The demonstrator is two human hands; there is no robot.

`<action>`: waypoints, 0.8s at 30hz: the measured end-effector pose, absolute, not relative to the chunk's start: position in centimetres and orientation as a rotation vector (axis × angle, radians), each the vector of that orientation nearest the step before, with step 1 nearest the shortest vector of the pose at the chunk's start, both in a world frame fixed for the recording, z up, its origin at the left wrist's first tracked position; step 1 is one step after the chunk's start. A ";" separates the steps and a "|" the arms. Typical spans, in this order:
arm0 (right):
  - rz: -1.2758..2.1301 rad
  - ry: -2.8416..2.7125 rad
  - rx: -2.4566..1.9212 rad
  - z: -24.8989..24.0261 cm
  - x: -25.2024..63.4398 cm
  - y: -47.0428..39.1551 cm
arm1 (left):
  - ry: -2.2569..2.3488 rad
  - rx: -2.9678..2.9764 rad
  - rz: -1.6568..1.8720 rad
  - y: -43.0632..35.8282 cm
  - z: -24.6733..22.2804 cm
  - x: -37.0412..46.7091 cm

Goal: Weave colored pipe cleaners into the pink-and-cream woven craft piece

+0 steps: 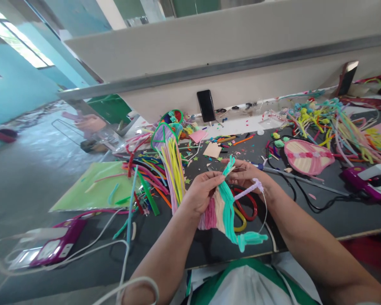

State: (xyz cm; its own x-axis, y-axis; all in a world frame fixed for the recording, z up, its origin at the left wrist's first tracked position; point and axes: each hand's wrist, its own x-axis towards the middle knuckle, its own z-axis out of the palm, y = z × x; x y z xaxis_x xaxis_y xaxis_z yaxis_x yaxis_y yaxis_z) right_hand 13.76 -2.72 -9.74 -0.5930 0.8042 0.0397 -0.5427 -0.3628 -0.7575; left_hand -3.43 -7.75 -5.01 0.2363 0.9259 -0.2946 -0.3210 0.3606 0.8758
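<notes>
Pipe-cleaner panel (pixel 222 207) in turquoise, cream and pink is the work in hand, held above the dark tabletop (pixel 165 248) at 5 o'clock from the middle of the view. The step appears to be working on its gathered turquoise upper end. The left hand (pixel 208 190) pinches that end between thumb and fingers; the right hand (pixel 244 173) curls close on its far side, but I cannot tell whether its fingertips grip a strand. Any further twist or tuck there would call for a steady left pinch and small, exact right-hand movements.

Fuzzy, soft-looking strands lie side by side as ribbed bands, the turquoise ones tapering into a bent tail. A lilac stem (pixel 246 191) with a knotted tip crosses by the right wrist. Just beyond the panel, at 4 o'clock, are smooth, looped red scissor handles (pixel 253 207). Towards 3 o'clock lies an oval pink-edged panel (pixel 309 157); between 8 and 9, a glossy, flat green packet (pixel 82 192).
</notes>
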 end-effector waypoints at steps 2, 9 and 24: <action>1.985 -0.995 -0.449 -10.0 13.1 -3.1 | 0.953 0.783 0.986 -7.8 -5.1 -3.4; 1.647 -1.012 -0.584 -10.3 11.0 -4.0 | 0.996 0.820 1.034 -7.8 -5.6 -2.9; 2.025 -0.844 -0.504 -9.6 13.1 -3.4 | 0.905 0.890 0.872 -8.1 -5.9 -2.1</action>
